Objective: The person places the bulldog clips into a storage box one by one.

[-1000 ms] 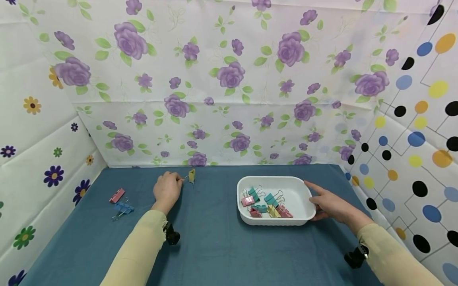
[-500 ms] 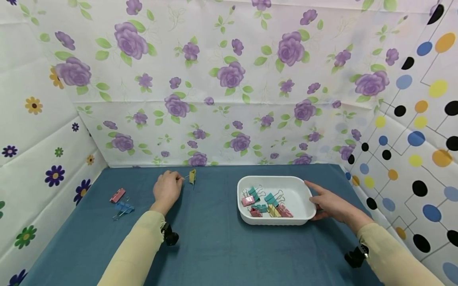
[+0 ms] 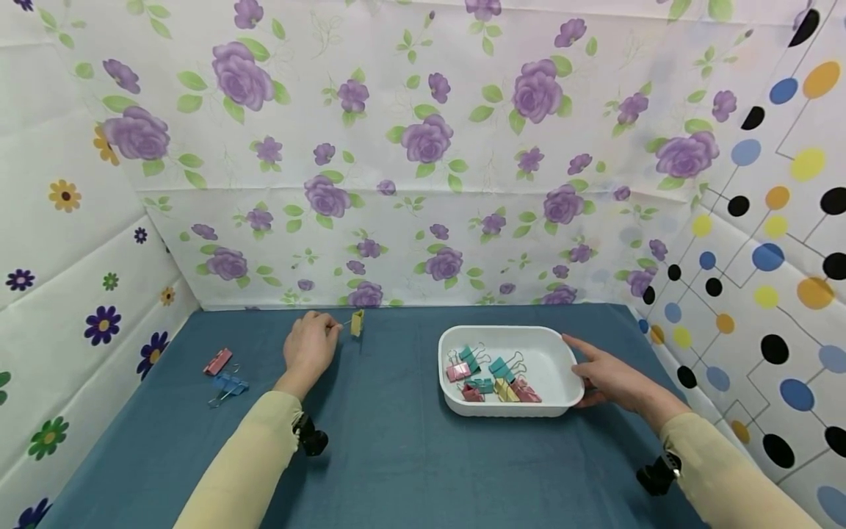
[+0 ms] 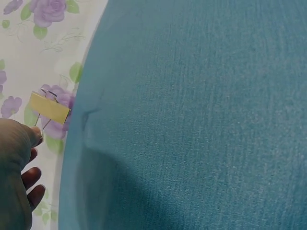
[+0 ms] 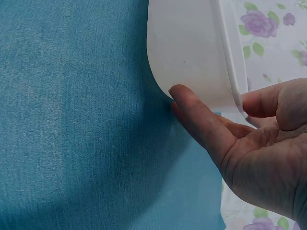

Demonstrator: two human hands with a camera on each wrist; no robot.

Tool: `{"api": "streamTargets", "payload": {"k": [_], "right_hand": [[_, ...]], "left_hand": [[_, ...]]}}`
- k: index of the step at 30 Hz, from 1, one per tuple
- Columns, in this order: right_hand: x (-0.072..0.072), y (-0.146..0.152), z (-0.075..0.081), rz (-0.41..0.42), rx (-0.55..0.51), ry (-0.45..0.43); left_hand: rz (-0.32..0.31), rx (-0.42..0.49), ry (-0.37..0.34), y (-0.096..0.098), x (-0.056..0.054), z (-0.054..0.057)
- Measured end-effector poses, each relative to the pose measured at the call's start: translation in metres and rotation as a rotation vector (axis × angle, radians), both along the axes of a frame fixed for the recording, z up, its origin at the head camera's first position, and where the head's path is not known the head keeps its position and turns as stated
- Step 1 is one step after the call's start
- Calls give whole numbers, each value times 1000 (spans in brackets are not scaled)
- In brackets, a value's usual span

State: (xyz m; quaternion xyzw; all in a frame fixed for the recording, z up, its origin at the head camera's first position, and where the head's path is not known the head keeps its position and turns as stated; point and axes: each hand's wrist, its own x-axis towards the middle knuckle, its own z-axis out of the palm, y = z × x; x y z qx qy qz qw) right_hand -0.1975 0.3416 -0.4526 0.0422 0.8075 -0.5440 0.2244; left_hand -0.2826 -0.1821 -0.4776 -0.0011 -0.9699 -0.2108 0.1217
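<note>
By one wire handle, my left hand (image 3: 311,348) pinches a yellow binder clip (image 3: 357,322) near the back edge of the table. The left wrist view shows the same clip (image 4: 49,108) beyond the thumb and fingertip, its flat yellow body tilted. My right hand (image 3: 617,378) grips the right end of a white tray (image 3: 505,409). Seen from the right wrist, the thumb (image 5: 199,115) lies along the tray's outer wall while a finger bends at the rim. Inside the tray, towards its left, are several teal, pink and yellow binder clips (image 3: 505,389).
A pink binder clip (image 3: 218,361) and a blue binder clip (image 3: 230,383) lie on the blue cloth (image 3: 396,463) to the left of my left hand. A flowered sheet (image 3: 423,220) rises behind the table, and patterned sheets flank both sides.
The yellow binder clip has risen slightly and shifted a little to the right with my left hand. My right hand and the tray have stayed in place.
</note>
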Motion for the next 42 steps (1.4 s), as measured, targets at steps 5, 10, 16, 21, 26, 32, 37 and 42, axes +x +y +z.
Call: {"api": "streamTargets", "payload": {"k": [5,10,16,21,26,32,37,42], "right_hand": [[0,0,-1,-2,1,-1],[1,-1,0,-6,7,3],[1,0,0,-4,4,4],[1,0,0,-2,0,6],[0,1,-1,0,1,8],[0,1,-1,0,2,5],[-1,1,-2,0,3,4],[-1,1,-3,-2,13,0]], "left_hand": [[-6,0,27,-1,2,4],[-24,7,70,-1,2,8],[-43,30,104,0,3,14],[-73,48,141,3,4,20],[-101,64,187,7,5,27],[-126,69,250,13,6,35],[-151,83,287,17,8,41],[-172,106,309,20,10,48]]}}
